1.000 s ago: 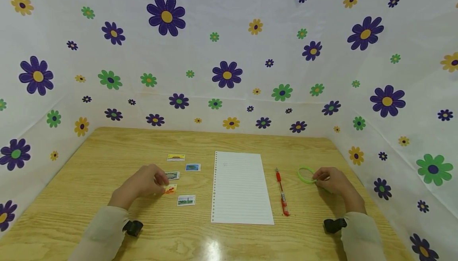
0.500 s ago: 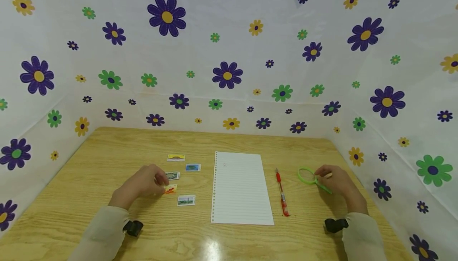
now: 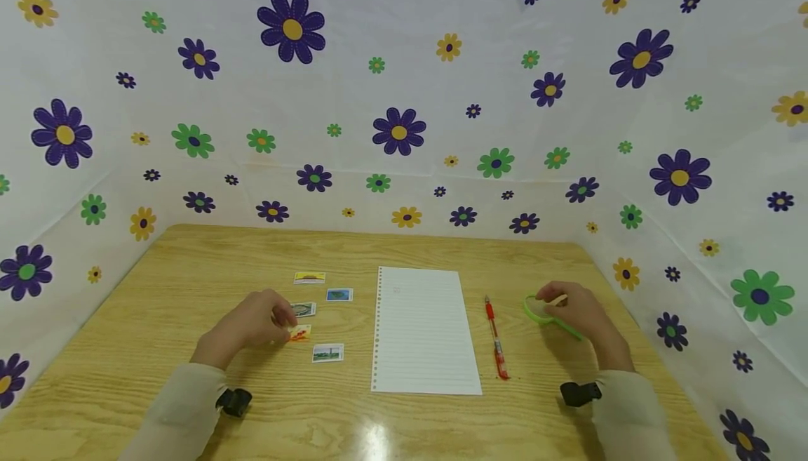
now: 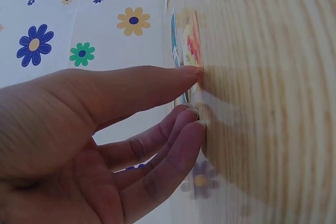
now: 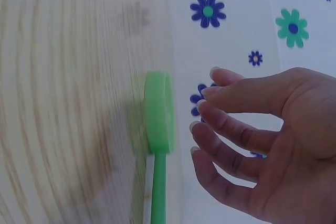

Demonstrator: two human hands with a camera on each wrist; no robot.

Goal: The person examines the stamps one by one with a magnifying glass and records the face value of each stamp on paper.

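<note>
In the head view my left hand (image 3: 254,322) rests at the left edge of a small yellow-and-red stamp (image 3: 300,333). The left wrist view shows the thumb touching this stamp (image 4: 192,45), with a gap between thumb and fingers. Around it lie a grey-green stamp (image 3: 304,309), a blue one (image 3: 339,295), a yellow-and-purple one (image 3: 309,278) and a green landscape one (image 3: 328,353). My right hand (image 3: 579,312) hovers over a green magnifying glass (image 3: 564,328) lying flat. In the right wrist view its loosely bent fingers stand apart from the magnifying glass (image 5: 159,114) and hold nothing.
Between the hands lies a lined, punched sheet of paper (image 3: 426,335) with a faint mark near its top left. A red pen (image 3: 496,338) lies right of it. Flower-printed white cloth (image 3: 353,82) walls the wooden table (image 3: 252,250) at the back and sides.
My right hand has let go of the magnifying glass, lifted off and shifted left above it. The magnifying glass now lies on the table. The left hand has stayed in place.
</note>
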